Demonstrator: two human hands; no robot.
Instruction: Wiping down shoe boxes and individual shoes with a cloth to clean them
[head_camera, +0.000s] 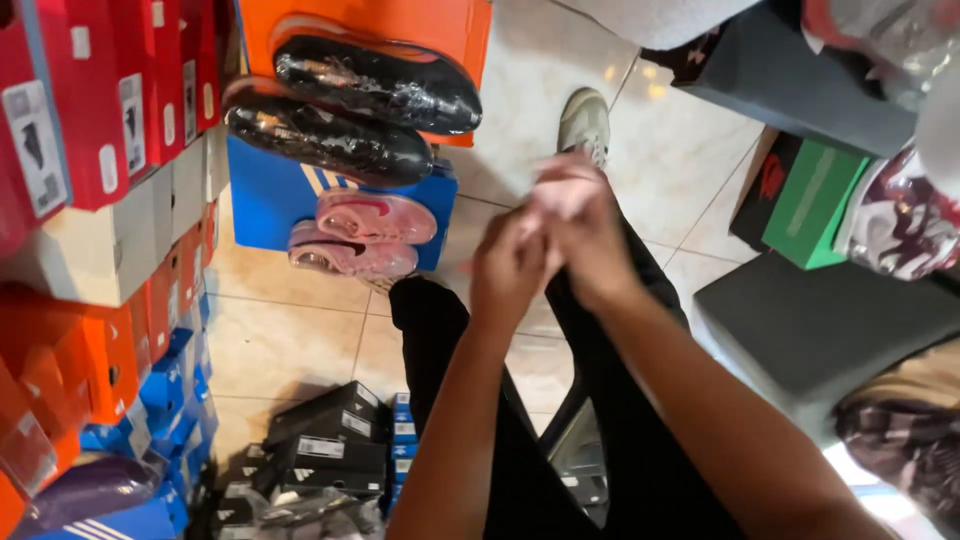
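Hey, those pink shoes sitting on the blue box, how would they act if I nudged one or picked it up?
The pink shoes lie near the blue box's front edge, so a nudge could probably tip one onto the floor. They look small and slim, so likely light. Their shiny surface suggests they may feel a bit slippery, though that is hard to judge from here.

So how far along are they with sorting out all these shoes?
Done, it seems: a black pair and a pink pair already lie on top of boxes, the pink ones on a blue box. In hand: the left hand and right hand are pressed together over the lap, blurred; whether they hold anything cannot be told. Left: stacked red boxes and black boxes stay shut.
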